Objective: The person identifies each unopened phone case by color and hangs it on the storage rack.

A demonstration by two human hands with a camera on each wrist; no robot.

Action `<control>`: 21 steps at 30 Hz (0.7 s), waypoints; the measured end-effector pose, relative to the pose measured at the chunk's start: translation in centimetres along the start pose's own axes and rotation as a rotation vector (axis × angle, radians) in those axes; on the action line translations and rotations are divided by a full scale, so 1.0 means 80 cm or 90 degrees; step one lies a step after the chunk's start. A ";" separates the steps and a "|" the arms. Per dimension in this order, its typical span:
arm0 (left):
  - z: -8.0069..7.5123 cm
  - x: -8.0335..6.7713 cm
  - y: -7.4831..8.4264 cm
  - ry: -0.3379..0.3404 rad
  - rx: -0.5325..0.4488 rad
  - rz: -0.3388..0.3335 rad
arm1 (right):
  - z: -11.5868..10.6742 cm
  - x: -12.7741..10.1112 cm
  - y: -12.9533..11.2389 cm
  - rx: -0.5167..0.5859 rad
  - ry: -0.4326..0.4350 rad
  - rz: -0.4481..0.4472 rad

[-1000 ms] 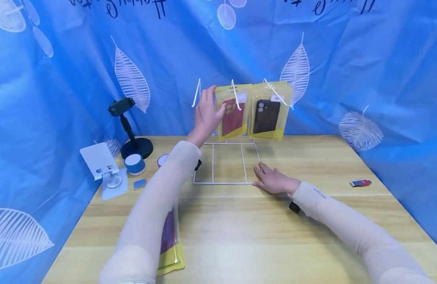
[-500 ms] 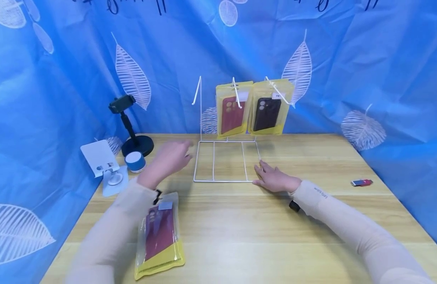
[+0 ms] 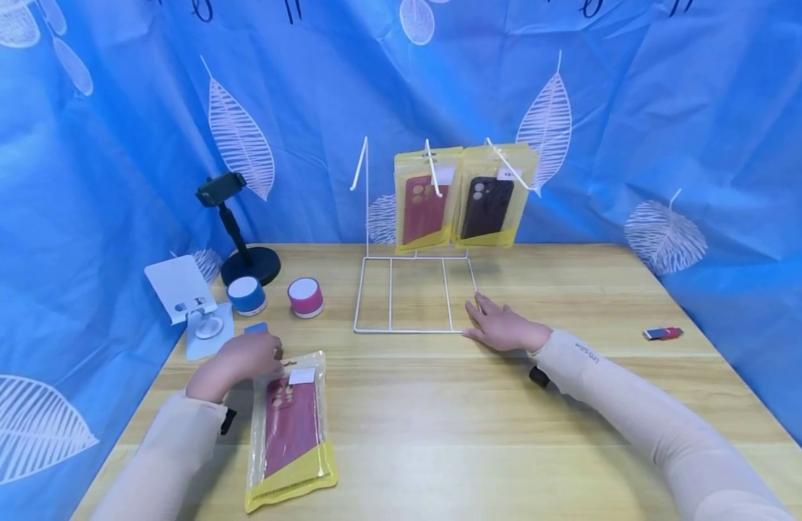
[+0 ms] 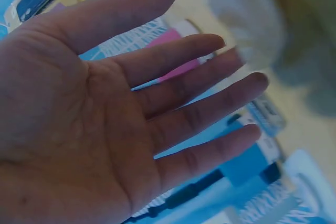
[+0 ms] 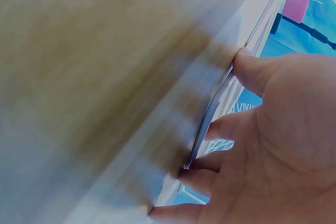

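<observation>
A white wire rack (image 3: 414,297) stands at the back middle of the wooden table (image 3: 479,427). Two yellow-edged packs hang on its hooks, one with a red phone case (image 3: 427,199) and one with a black phone case (image 3: 495,195); the left hook (image 3: 360,163) is bare. A third pack with a red case (image 3: 290,434) lies flat at the front left. My left hand (image 3: 234,358) hovers at that pack's top left corner, and the left wrist view shows the left hand (image 4: 157,129) with fingers straight and holding nothing. My right hand (image 3: 501,327) rests flat on the rack's front right corner, fingers on the rack's wire (image 5: 210,119).
At the left stand a black phone holder (image 3: 238,231), a white phone stand (image 3: 186,297), a blue speaker (image 3: 246,295) and a pink speaker (image 3: 306,297). A small red and blue item (image 3: 662,333) lies far right. Blue leaf-print cloth hangs behind and to both sides.
My left hand left the hanging red case pack and came down and left to the table beside the lying pack. The right hand has stayed on the rack's base.
</observation>
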State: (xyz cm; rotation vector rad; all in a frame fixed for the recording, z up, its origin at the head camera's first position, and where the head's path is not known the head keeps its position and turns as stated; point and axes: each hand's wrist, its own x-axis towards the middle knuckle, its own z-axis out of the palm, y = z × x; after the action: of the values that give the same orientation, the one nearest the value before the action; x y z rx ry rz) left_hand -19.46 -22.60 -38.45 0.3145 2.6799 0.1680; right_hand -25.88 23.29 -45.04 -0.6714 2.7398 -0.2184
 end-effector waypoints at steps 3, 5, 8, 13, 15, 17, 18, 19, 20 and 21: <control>0.009 0.005 -0.007 0.015 -0.016 0.009 | -0.001 -0.001 0.001 -0.001 0.002 0.000; 0.015 0.008 -0.009 0.028 -0.027 0.012 | -0.002 -0.001 0.001 -0.002 0.002 0.001; 0.021 0.013 -0.009 0.040 -0.035 0.013 | -0.004 -0.002 0.000 0.001 0.001 0.002; 0.030 0.015 -0.007 0.037 -0.029 -0.012 | -0.003 0.000 0.002 0.003 -0.006 -0.002; 0.033 0.016 -0.008 0.035 -0.027 -0.021 | -0.001 0.001 0.004 0.005 -0.010 -0.002; 0.036 0.016 -0.009 0.039 -0.028 -0.023 | -0.001 0.001 0.004 0.006 -0.014 0.000; 0.037 0.016 -0.009 0.042 -0.029 -0.021 | -0.001 0.001 0.004 0.005 -0.014 -0.001; 0.037 0.016 -0.010 0.048 -0.028 -0.014 | -0.001 0.001 0.003 0.006 -0.013 -0.002; 0.038 0.015 -0.011 0.054 -0.032 -0.010 | -0.001 0.000 0.003 0.007 -0.013 -0.002; 0.038 0.014 -0.012 0.063 -0.041 -0.003 | 0.000 0.000 0.002 0.007 -0.012 -0.002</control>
State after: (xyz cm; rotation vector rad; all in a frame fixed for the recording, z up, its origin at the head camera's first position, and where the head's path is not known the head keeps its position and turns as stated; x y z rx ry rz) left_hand -19.29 -23.02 -41.76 0.2857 2.7659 0.2744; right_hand -25.98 23.46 -45.05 -0.6715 2.7172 -0.2264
